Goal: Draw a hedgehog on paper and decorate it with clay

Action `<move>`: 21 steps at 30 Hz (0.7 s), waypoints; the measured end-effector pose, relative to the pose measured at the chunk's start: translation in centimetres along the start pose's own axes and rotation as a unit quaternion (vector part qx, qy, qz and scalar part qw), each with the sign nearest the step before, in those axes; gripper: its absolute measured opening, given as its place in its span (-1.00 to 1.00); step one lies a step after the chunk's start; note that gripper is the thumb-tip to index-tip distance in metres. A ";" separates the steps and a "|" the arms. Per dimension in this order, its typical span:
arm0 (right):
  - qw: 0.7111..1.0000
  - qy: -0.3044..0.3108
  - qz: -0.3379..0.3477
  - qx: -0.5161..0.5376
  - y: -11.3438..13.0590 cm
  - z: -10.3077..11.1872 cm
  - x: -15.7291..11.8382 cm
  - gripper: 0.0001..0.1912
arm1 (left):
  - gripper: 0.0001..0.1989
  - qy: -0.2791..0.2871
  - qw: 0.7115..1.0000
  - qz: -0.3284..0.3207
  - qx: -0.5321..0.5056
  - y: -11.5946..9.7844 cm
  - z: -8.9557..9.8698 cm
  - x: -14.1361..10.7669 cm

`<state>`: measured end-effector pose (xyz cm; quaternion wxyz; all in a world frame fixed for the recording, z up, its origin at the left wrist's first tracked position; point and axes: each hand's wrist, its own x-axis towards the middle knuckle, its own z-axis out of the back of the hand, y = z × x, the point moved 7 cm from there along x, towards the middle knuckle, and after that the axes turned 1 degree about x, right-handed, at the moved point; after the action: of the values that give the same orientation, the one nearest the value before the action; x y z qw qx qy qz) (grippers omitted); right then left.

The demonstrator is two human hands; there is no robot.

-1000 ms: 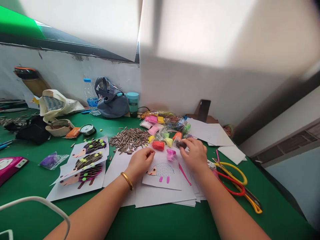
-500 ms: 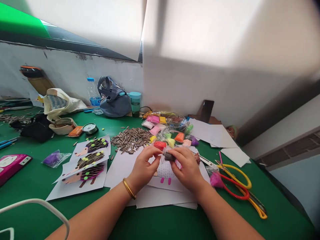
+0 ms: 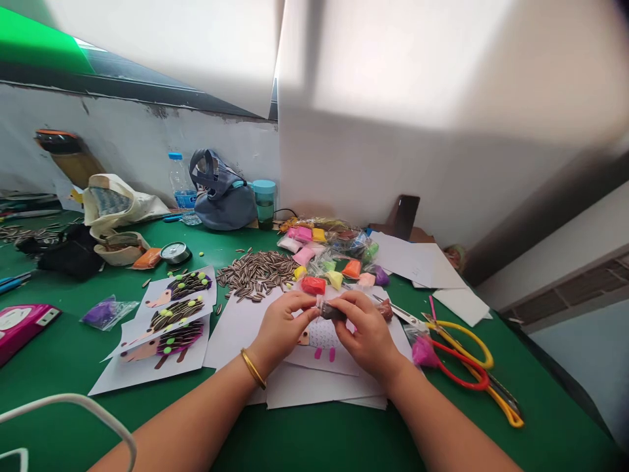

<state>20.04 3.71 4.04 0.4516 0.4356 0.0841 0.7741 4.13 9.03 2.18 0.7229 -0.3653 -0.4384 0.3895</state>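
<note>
A small dark packet in clear wrap [image 3: 332, 311] is held between both hands, above a paper with a hedgehog figure [image 3: 324, 338] that has pink feet. My left hand [image 3: 286, 322] pinches the wrap at the packet's left end. My right hand [image 3: 366, 328] grips the dark lump itself between thumb and fingers. Just behind the hands lies a red clay packet [image 3: 313, 285], and a brown packet [image 3: 386, 311] is partly hidden beside my right hand. White sheets [image 3: 314, 387] lie beneath.
Sunflower seeds [image 3: 255, 272] are heaped behind the papers. Finished hedgehog pictures [image 3: 179, 328] lie at the left. Scissors [image 3: 457, 357] and a pink packet [image 3: 423, 351] are at the right. Colourful packets [image 3: 351, 269], a blue bag [image 3: 221, 196] and a phone [image 3: 407, 216] stand or lie at the back.
The dark packet has turned a little between my fingers, and my left fingertips have closed in on its wrapped end. Otherwise the scene has shifted only slightly in view.
</note>
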 end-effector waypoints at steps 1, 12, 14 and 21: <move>1.000 -0.001 0.004 0.007 0.1 0.0 0.0 -0.64 | -0.90 0.010 0.998 0.031 -0.045 0.6 -0.2 0.1; 1.000 0.001 0.000 0.016 0.1 -0.3 -0.1 -0.66 | -0.84 0.018 0.983 0.093 -0.159 1.0 -0.5 0.4; 1.000 0.004 -0.012 0.018 0.0 -0.3 -0.1 -0.67 | -0.86 0.003 0.996 0.028 -0.079 0.1 0.0 0.5; 0.998 0.018 -0.050 0.013 -0.3 -0.4 0.0 -0.76 | -0.80 -0.006 0.983 -0.081 0.165 -1.3 0.1 -0.1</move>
<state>19.90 3.95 3.61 0.4825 0.4225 0.1240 0.7572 4.32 8.38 3.29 0.8000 -0.2022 -0.4006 0.3983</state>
